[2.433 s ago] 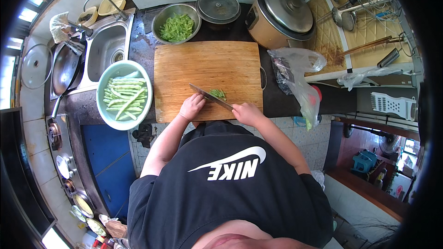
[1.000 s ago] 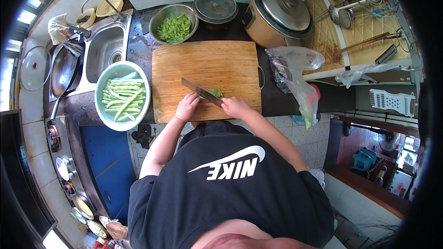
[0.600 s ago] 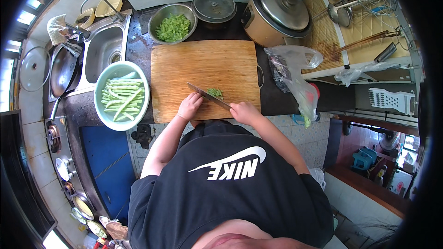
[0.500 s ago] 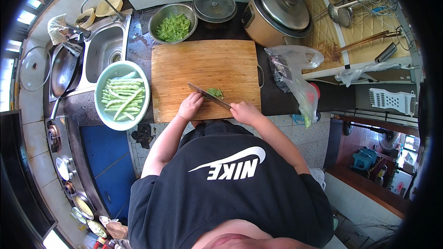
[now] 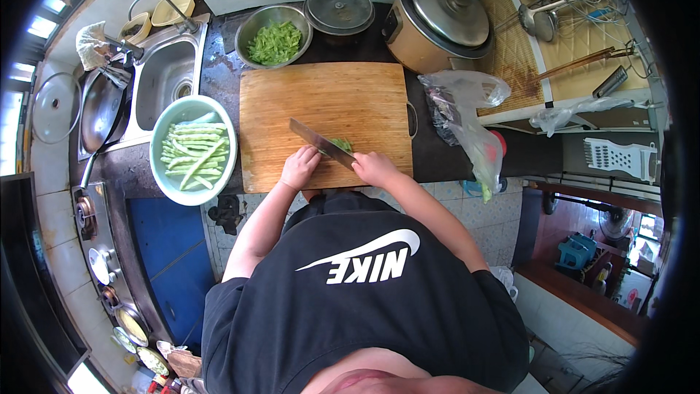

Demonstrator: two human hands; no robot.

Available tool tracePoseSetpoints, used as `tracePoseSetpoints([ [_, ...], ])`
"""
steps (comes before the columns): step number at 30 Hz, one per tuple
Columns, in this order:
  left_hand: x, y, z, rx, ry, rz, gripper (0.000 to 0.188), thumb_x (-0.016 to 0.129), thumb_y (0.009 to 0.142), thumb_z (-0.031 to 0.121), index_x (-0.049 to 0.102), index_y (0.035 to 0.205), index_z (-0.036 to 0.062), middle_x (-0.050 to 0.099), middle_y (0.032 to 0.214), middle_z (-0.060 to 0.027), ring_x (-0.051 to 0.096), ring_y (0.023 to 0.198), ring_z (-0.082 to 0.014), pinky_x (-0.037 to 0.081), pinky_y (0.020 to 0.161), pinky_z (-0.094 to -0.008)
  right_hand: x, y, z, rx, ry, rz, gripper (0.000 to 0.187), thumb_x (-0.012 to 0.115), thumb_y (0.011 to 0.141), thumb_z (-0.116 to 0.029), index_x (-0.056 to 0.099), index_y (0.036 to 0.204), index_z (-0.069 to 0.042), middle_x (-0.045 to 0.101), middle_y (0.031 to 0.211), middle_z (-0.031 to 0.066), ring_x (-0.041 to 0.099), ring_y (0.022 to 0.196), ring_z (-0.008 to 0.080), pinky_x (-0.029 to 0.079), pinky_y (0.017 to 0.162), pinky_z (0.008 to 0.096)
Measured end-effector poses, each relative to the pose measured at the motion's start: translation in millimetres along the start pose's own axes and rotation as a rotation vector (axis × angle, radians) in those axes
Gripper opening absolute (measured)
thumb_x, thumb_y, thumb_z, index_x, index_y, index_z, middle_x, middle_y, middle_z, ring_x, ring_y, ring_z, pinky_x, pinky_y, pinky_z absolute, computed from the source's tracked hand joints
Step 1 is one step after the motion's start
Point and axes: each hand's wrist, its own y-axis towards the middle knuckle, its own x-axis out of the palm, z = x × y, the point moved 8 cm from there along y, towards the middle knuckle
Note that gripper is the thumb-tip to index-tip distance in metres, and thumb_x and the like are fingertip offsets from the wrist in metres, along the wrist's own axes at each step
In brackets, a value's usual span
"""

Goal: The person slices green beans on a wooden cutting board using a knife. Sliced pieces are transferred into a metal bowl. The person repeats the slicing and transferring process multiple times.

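My right hand is wrapped round the handle of a kitchen knife, its blade slanting up and leftward over the wooden cutting board. Close to the blade's left side, my left hand rests at the board's near edge with its fingers curled; whatever lies under them is hidden. A small heap of cut green pieces lies just beyond the blade, partly covered by it. Long green beans fill a pale green basin left of the board. Chopped greens sit in a metal bowl behind it.
Behind the board stand a lidded pot and a large rice cooker. A plastic bag hangs over the counter's front edge at right. The sink is at far left, a wok beside it.
The knife and my right hand have shifted a little left and away from me, so the blade now covers more of the cut pieces. My left hand has hardly moved.
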Motion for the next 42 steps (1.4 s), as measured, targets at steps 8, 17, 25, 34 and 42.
tracePoseSetpoints([
  [8, 5, -3, -4, -0.042, -0.014, -0.027, 0.025, 0.054, 0.073, 0.009, 0.059, 0.097, 0.0047, 0.057, 0.098, -0.0091, 0.057, 0.090, -0.0255, 0.050, 0.076, -0.0340, -14, -35, 4, -0.009, -0.015, -0.008, 0.020, 0.049, 0.088, -0.024, 0.057, 0.088, -0.006, 0.063, 0.071, 0.0198, 0.061, 0.068, 0.0396, 0.048, 0.063, 0.0507],
  [17, 7, -4, -2, 0.002, 0.010, -0.026, 0.025, 0.053, 0.072, 0.009, 0.059, 0.096, 0.0043, 0.057, 0.100, -0.0102, 0.057, 0.091, -0.0260, 0.050, 0.077, -0.0343, -24, -46, -3, -0.017, -0.035, -0.088, 0.022, 0.048, 0.088, -0.024, 0.059, 0.094, -0.006, 0.063, 0.073, 0.0208, 0.061, 0.071, 0.0407, 0.048, 0.065, 0.0502],
  [25, 6, -4, 0, 0.053, 0.021, -0.009, 0.025, 0.054, 0.071, 0.009, 0.059, 0.096, 0.0037, 0.059, 0.101, -0.0100, 0.058, 0.092, -0.0258, 0.050, 0.079, -0.0340, -15, -30, -6, 0.023, -0.004, -0.144, 0.023, 0.047, 0.088, -0.023, 0.058, 0.098, -0.005, 0.065, 0.079, 0.0206, 0.063, 0.076, 0.0392, 0.049, 0.068, 0.0505],
  [34, 3, -6, 2, 0.055, 0.033, 0.018, 0.027, 0.055, 0.072, 0.011, 0.061, 0.097, 0.0044, 0.061, 0.101, -0.0091, 0.060, 0.096, -0.0254, 0.051, 0.080, -0.0331, 1, -7, -8, 0.017, 0.009, -0.003, 0.023, 0.048, 0.089, -0.026, 0.056, 0.095, -0.006, 0.064, 0.075, 0.0206, 0.062, 0.072, 0.0403, 0.048, 0.065, 0.0512],
  [42, 4, -7, 0, 0.035, 0.022, 0.010, 0.023, 0.056, 0.071, 0.009, 0.061, 0.094, 0.0045, 0.061, 0.099, -0.0089, 0.061, 0.093, -0.0245, 0.052, 0.077, -0.0325, -8, -37, -7, -0.018, 0.002, -0.058, 0.020, 0.049, 0.088, -0.023, 0.057, 0.091, -0.005, 0.063, 0.071, 0.0208, 0.062, 0.072, 0.0396, 0.048, 0.064, 0.0505],
])
